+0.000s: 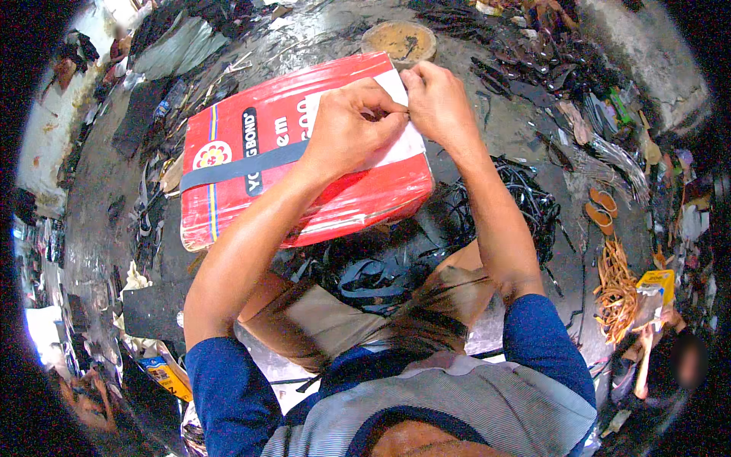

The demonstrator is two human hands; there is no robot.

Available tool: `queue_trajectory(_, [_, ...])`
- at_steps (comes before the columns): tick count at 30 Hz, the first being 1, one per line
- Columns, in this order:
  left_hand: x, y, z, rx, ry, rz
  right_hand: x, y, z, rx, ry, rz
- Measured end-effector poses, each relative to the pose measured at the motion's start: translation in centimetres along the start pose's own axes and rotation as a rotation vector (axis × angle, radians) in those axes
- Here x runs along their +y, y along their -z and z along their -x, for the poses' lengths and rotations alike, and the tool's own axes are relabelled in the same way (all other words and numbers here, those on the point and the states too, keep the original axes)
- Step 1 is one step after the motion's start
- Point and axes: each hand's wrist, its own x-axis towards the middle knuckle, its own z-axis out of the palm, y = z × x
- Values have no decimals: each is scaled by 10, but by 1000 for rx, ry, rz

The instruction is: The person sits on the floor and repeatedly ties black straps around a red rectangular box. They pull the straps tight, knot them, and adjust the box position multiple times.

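Observation:
A red cardboard box or board [320,221] with a white panel lies tilted in front of me above my lap. Across its face runs a flat dark grey strap [244,166], which passes out of sight beneath my left hand [354,126]. The thumb and index finger of that hand are pinched together near the board's right edge. Right against them, my right hand [442,103] is closed at the same edge, its fingers curled. Whatever sits between the fingertips is too small and covered to make out.
Black strips [506,206] lie heaped by my right forearm, and more dark straps [373,282] between my legs. Beyond the board stands a round wooden block [400,39]. Dark pieces [541,61] lie far right; tan strips [615,282] and sandal-like pieces [601,209] nearer. Another person's hand [671,318] shows lower right.

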Motion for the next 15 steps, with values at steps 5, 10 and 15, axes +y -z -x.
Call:
queue_trajectory(5, [-1,-2,1,-16,20,-14,56,-43,33,-76,-261,-405])
queue_trajectory(10, [3,-1,-1,-23,19,-21,131,-109,83,-21,-359,-465])
queue_trajectory(15, [0,1,-2,-31,71,16,209,-163,161,-81,-352,-181])
